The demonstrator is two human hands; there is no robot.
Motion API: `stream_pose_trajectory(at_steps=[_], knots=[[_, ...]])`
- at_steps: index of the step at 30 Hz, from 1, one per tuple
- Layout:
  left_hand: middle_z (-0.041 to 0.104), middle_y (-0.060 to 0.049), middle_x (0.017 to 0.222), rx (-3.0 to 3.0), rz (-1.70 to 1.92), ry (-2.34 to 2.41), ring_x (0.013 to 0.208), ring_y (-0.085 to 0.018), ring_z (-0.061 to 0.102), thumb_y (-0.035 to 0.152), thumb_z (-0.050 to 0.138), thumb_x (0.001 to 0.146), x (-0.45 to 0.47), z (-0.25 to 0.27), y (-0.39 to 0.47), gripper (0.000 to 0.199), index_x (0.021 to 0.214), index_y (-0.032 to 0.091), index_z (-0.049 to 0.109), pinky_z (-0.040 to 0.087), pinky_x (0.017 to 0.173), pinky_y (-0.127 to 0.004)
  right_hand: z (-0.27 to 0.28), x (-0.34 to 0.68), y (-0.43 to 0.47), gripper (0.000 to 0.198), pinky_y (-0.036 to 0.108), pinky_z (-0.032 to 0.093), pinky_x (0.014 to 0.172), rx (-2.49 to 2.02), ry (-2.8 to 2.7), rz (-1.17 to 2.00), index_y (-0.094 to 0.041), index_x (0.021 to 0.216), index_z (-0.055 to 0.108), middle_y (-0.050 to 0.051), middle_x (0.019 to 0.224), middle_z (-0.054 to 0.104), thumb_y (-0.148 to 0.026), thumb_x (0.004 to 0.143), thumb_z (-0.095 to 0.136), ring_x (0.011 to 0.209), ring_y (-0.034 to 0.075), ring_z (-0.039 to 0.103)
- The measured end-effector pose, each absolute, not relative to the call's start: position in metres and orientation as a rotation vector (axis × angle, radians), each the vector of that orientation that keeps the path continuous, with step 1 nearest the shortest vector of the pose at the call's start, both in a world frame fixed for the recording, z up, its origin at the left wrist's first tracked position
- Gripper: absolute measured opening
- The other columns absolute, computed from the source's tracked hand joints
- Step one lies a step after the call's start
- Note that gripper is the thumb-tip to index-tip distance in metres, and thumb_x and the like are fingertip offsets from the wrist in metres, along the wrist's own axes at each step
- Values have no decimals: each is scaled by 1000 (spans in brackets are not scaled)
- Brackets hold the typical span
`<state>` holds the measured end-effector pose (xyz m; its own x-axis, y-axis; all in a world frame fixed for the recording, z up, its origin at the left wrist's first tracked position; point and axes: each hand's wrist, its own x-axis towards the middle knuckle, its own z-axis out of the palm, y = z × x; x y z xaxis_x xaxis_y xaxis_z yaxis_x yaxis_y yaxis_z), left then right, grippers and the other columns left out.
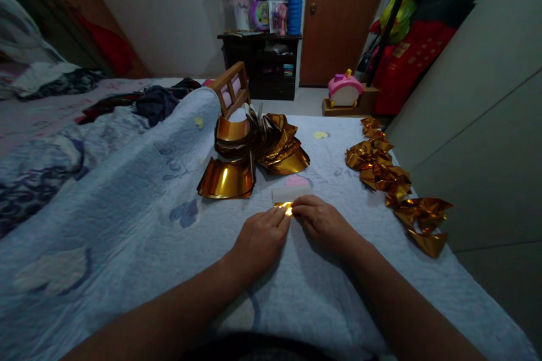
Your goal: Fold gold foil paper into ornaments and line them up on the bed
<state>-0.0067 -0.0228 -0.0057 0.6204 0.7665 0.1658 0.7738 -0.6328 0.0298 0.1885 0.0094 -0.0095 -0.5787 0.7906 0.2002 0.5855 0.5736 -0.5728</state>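
A sheet of gold foil paper (pixel 289 209) lies on the bed in front of me, its near part folded over to show gold and its far part showing the pale backing. On its left end, the fingers of my left hand (pixel 263 235) are pressed together along the fold. My right hand (pixel 325 224) pinches the right end, fingers curled over the edge. Both thumbs are mostly hidden. Beyond my hands fans a loose stack of curved gold foil sheets (pixel 227 176). Folded and crumpled gold foil pieces (pixel 383 172) form a row at the right.
A light blue quilt (pixel 190 259) covers the bed, with bunched clothes (pixel 156 106) at the far left. A wooden frame (pixel 231 87) stands behind the stack. Further off are a dark cabinet (pixel 262 76), a pink toy case (pixel 345 90) and a door (pixel 342 28). A pale cabinet side (pixel 478 141) borders the right.
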Motion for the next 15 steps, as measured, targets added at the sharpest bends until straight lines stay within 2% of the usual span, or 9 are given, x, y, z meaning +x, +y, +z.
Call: stream_pose_trajectory(at_steps=[4, 10, 15], knots=[[74, -16, 114, -2738, -191, -1404, 99, -26, 72, 5, 52, 93, -5, -3, -28, 25, 110, 11, 70, 62, 83, -41, -11, 189, 10, 32, 33, 52, 97, -1101, -2375, 622, -16, 105, 75, 10, 112, 71, -7, 93, 47, 106, 19, 65], [75, -16, 107, -2695, -128, -1514, 96, -28, 72, 1, 52, 89, -2, 0, -32, 26, 104, 10, 71, 62, 79, -42, -11, 190, 10, 36, 35, 52, 98, -1106, -2381, 623, -18, 110, 74, 9, 115, 71, -4, 91, 47, 108, 19, 65], [74, -12, 91, -2659, -228, -1567, 84, -26, 71, 12, 54, 92, -4, 1, -29, 16, 89, 13, 70, 59, 73, -41, -11, 189, 11, 33, 34, 52, 97, -1121, -2383, 602, -18, 105, 75, 9, 113, 71, -6, 92, 47, 107, 19, 65]])
